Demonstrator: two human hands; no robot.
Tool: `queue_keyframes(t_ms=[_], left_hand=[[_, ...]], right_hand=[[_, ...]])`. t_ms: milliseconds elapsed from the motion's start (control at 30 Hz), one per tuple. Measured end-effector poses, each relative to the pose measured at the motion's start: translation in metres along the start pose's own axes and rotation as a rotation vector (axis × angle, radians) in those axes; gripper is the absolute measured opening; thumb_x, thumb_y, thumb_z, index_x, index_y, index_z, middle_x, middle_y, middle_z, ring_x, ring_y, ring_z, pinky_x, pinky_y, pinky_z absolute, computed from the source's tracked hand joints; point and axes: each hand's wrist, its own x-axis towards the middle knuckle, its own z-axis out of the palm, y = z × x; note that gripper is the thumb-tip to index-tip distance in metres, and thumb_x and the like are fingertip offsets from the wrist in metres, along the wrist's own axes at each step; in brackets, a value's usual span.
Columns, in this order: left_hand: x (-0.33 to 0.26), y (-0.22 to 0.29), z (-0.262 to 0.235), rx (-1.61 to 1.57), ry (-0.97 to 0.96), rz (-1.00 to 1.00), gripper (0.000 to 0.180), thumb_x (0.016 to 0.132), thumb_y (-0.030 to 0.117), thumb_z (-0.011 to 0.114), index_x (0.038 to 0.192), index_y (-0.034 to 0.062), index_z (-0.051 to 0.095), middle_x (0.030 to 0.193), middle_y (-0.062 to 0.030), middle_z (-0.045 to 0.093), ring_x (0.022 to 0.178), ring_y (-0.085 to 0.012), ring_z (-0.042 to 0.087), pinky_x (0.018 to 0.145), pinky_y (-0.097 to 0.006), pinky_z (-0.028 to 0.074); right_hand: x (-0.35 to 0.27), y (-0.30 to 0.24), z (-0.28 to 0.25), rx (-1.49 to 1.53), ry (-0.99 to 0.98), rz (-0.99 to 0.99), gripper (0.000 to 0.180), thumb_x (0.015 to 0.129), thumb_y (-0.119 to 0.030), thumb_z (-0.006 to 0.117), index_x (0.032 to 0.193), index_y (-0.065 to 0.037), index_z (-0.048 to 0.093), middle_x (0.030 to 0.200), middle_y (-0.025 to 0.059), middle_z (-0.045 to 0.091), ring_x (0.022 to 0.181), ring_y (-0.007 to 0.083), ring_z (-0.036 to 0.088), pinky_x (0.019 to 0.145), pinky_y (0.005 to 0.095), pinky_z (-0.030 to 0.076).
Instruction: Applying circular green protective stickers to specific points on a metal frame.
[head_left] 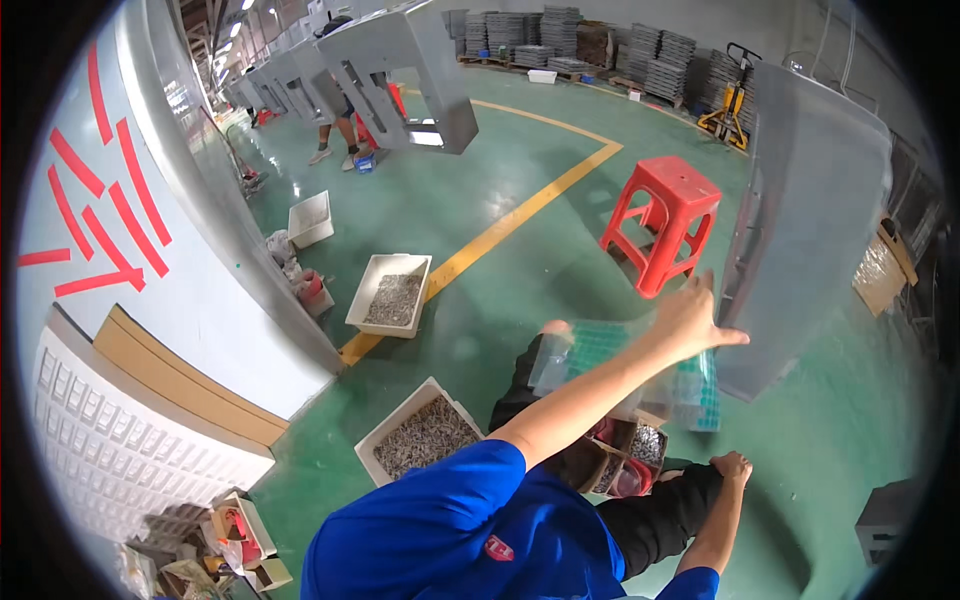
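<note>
- Head view, left hand [690, 318]: your left arm in its blue sleeve reaches forward and up. The fingers are spread and lie flat on a clear plastic bag of green gridded sheets [625, 372]; the view is blurred here, so you cannot tell whether the hand grips the bag or only presses on it.
- Head view, bag position: the bag sits above your dark-trousered knee, just beside the lower edge of the tall grey sheet-metal panel [810, 220] on your right.
- Head view, right hand [733, 468]: it is curled closed and rests on your right knee, holding nothing visible.
- Head view, surroundings: a red plastic stool [662, 222] stands beyond the bag on the green floor. Two white rectangular trays of small grey metal parts [392, 292] [425, 435] lie to your left.
</note>
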Motion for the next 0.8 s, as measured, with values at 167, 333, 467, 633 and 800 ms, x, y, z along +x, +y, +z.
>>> queue_keyframes(t_ms=[167,333,467,633,800], left_hand=[[-0.014,-0.005,0.007,-0.025,-0.277,0.039,0.086,0.069,0.065,0.07,0.106,-0.011,0.058,0.091,-0.0277,0.065,0.086,-0.0389,0.066,0.074,-0.045,0.054],[-0.025,-0.075,0.026,0.183,-0.443,-0.032,0.05,0.073,0.047,0.073,0.084,-0.0016,0.069,0.086,-0.0231,0.067,0.087,-0.038,0.066,0.075,-0.045,0.054],[-0.04,-0.137,0.037,0.228,-0.474,-0.242,0.041,0.074,0.037,0.07,0.09,-0.0004,0.07,0.092,-0.0209,0.069,0.09,-0.0371,0.067,0.078,-0.045,0.054],[-0.103,-0.235,0.061,0.399,-0.569,-0.4,0.022,0.072,0.017,0.062,0.084,0.002,0.072,0.094,-0.0194,0.07,0.092,-0.0351,0.068,0.075,-0.044,0.055],[-0.132,-0.234,0.084,0.474,-0.352,-0.103,0.013,0.068,0.011,0.061,0.072,0.0034,0.071,0.079,-0.0193,0.069,0.079,-0.0321,0.069,0.07,-0.04,0.054]], right_hand=[[-0.002,-0.001,-0.012,-0.02,-0.107,0.029,0.054,0.071,-0.05,0.065,0.105,-0.008,0.072,0.113,0.0155,0.068,0.107,0.031,0.064,0.087,0.0408,0.052],[-0.001,0.009,-0.006,-0.002,-0.067,0.034,0.053,0.068,-0.047,0.067,0.103,-0.007,0.073,0.109,0.0165,0.069,0.103,0.0338,0.066,0.085,0.0429,0.054],[-0.013,-0.003,-0.021,0.016,-0.088,0.01,0.053,0.068,-0.046,0.067,0.103,-0.006,0.073,0.108,0.0177,0.069,0.101,0.0347,0.066,0.085,0.0434,0.053],[0.002,0.006,-0.002,0.062,-0.007,0.006,0.05,0.066,-0.042,0.071,0.101,-0.006,0.073,0.11,0.0193,0.068,0.105,0.0361,0.064,0.089,0.0436,0.051],[0.014,0.026,0.022,0.136,0.06,0.017,0.053,0.065,-0.041,0.07,0.102,-0.003,0.071,0.11,0.0207,0.067,0.103,0.0379,0.064,0.088,0.0452,0.051]])
